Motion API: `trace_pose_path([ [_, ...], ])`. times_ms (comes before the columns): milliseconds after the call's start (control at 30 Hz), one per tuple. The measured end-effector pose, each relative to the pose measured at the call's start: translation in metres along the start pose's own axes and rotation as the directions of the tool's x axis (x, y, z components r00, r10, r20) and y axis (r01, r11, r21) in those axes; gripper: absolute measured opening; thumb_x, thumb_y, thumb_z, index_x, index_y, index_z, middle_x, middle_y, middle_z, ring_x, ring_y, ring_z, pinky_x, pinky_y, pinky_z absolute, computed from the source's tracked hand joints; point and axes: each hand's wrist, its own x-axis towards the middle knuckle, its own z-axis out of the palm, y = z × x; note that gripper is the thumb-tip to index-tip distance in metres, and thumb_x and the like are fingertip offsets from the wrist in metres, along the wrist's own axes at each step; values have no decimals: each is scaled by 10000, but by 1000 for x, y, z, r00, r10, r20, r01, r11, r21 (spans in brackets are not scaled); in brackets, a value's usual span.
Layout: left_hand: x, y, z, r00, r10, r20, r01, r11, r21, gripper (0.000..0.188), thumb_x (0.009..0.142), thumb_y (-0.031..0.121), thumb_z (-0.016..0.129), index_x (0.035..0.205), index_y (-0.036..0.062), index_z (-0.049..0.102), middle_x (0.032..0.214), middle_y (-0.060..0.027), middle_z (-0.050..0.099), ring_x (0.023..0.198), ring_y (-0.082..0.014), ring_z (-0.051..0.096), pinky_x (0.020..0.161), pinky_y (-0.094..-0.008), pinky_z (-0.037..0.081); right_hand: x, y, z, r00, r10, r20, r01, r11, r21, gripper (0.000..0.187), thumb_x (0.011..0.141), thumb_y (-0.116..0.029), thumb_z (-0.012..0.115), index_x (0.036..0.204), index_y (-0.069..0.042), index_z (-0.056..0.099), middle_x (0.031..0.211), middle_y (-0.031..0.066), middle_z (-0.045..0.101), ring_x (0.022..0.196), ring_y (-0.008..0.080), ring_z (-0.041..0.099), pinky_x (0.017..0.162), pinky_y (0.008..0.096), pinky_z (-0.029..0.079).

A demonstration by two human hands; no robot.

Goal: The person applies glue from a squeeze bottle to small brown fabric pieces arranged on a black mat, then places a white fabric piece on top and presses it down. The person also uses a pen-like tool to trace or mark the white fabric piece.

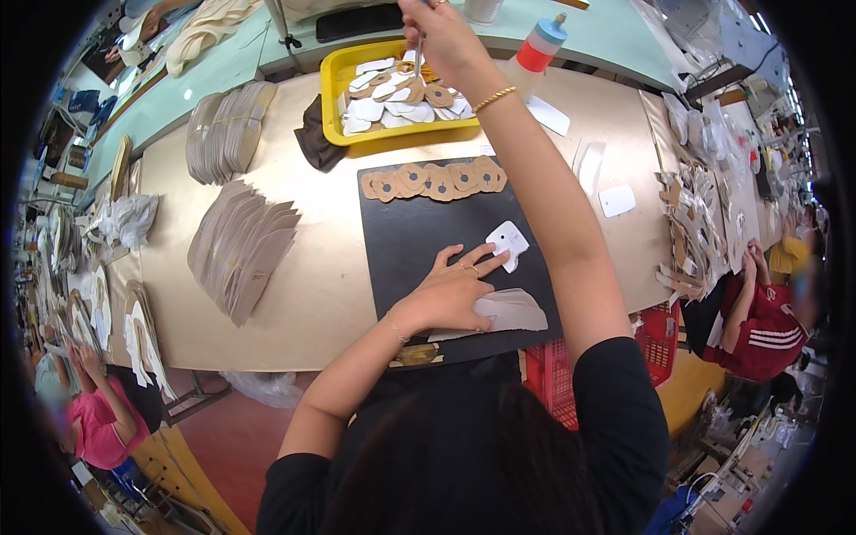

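Observation:
My left hand lies with its fingers spread on a black mat. Its fingertips touch a small white cut piece with a dark dot, and its thumb rests on a curved pale beige piece near the mat's front edge. Over the yellow tray my right hand is closed round a thin tool with a metal shaft and a bit of blue at its top. The shaft points down among white and tan cut pieces. Tan pieces with dark dots overlap in a row along the mat's far edge.
Two stacks of beige cut pieces sit at left. Beyond my right forearm stand a bottle with a red band and loose white pieces. A red crate is below the table edge. Other people work at both sides.

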Motion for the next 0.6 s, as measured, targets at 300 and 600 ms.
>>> trace_pose_path([
  [300,1,5,6,999,-1,-46,3,999,41,467,699,433,686,956,47,739,1572,-89,281,1461,-275,195,1144,-556,132,-127,-30,-73,976,211,-49,-194,952,235,584,939,-535,497,579,-76,487,542,4,381,552,136,367,589,287,334],
  [600,-2,15,4,998,-44,-44,48,995,91,460,723,436,693,930,26,725,1551,-126,313,1449,-288,207,1116,-573,172,-251,-26,-131,951,130,-280,-81,980,181,555,974,-566,433,868,-43,585,690,-9,498,513,116,397,529,269,358],
])
